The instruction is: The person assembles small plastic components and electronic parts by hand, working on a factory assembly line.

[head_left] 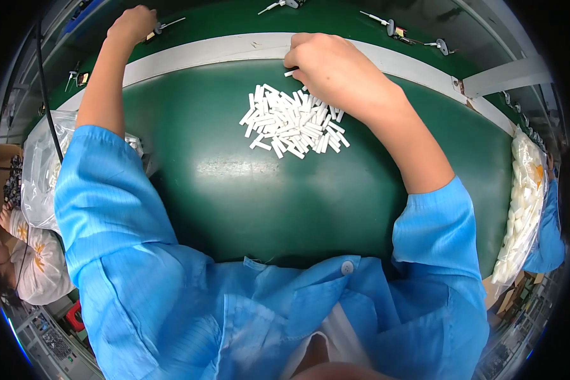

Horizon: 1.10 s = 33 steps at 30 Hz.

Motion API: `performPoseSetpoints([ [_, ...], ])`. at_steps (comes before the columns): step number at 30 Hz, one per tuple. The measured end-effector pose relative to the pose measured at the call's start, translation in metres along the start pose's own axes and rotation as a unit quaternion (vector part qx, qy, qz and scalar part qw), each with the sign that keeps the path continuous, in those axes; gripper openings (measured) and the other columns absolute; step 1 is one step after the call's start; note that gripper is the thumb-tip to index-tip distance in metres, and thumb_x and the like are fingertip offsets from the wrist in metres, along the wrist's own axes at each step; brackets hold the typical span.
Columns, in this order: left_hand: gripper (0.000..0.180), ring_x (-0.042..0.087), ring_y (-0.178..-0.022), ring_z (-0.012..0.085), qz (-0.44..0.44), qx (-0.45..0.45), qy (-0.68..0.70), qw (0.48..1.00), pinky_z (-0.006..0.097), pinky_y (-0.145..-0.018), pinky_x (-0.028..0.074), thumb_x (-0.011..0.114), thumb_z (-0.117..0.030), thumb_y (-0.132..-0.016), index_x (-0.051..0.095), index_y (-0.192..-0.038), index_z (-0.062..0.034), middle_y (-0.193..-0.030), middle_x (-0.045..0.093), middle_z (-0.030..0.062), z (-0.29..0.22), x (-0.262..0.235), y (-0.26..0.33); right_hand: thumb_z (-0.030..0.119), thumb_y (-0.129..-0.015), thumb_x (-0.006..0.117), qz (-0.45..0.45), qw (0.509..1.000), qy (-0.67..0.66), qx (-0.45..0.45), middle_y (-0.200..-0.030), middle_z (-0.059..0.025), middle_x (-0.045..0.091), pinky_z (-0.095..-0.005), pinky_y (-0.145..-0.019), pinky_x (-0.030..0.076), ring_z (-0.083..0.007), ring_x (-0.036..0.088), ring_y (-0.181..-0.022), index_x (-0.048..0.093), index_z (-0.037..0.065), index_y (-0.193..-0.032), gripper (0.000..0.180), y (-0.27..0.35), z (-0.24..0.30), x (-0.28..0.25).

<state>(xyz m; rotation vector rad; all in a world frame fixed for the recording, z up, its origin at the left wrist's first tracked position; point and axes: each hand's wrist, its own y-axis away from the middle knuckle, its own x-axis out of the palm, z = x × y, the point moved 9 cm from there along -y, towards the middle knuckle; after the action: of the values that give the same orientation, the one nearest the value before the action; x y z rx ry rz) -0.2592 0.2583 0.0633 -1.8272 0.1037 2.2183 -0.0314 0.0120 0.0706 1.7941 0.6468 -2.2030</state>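
Tabletop (266, 202): tubes (289, 120) beside right fingers (296, 58).

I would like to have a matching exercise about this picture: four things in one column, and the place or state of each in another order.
1. Left hand
2. Right hand
3. Heap of short white cylinders
4. Clear bag of pale parts

A. loose on the green work surface
B. by the surface's right edge
C. beyond the white rail
D. pinching one white cylinder

Pairs: 1-C, 2-D, 3-A, 4-B
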Motion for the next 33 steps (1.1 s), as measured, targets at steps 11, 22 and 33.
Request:
performPoseSetpoints([
  [11, 0.035, 0.063, -0.096, 0.0295, 0.030, 0.376, 0.402, 0.834, 0.039, -0.080, 0.052, 0.059, -0.034, -0.084, 0.065, -0.101, -0.0036, -0.104, 0.064, 0.0150, -0.082, -0.046, 0.032, 0.000, -0.073, 0.058, -0.037, 0.983, -0.159, 0.087, -0.077, -0.0228, 0.063, -0.0398, -0.070, 0.051, -0.0347, 0.063, -0.077, 0.062, -0.005, -0.077, 0.008, 0.004, -0.011, -0.009],
  [22, 0.020, 0.059, -0.076, 0.0238, -0.099, 0.137, 0.507, 0.845, 0.034, -0.064, 0.047, 0.048, -0.019, -0.092, 0.054, -0.098, -0.0012, -0.091, 0.060, 0.0148, -0.160, -0.031, 0.020, 0.013, -0.080, 0.067, -0.035, 0.887, -0.406, 0.217, -0.075, -0.0070, 0.066, -0.0234, -0.066, 0.050, -0.0111, 0.062, -0.068, 0.067, -0.002, -0.092, 0.020, -0.004, -0.072, 0.016],
  [33, 0.016, 0.040, -0.058, 0.0105, 0.178, -0.003, 0.961, 0.211, 0.022, -0.049, 0.034, 0.036, -0.012, -0.098, 0.045, -0.092, -0.0008, -0.080, 0.051, 0.0071, -0.223, -0.027, 0.070, 0.018, -0.081, 0.069, -0.067, 0.824, -0.510, 0.239, -0.075, -0.0021, 0.063, -0.0193, -0.060, 0.046, -0.0066, 0.055, -0.063, 0.066, -0.002, -0.093, 0.024, 0.000, -0.079, 0.029],
])
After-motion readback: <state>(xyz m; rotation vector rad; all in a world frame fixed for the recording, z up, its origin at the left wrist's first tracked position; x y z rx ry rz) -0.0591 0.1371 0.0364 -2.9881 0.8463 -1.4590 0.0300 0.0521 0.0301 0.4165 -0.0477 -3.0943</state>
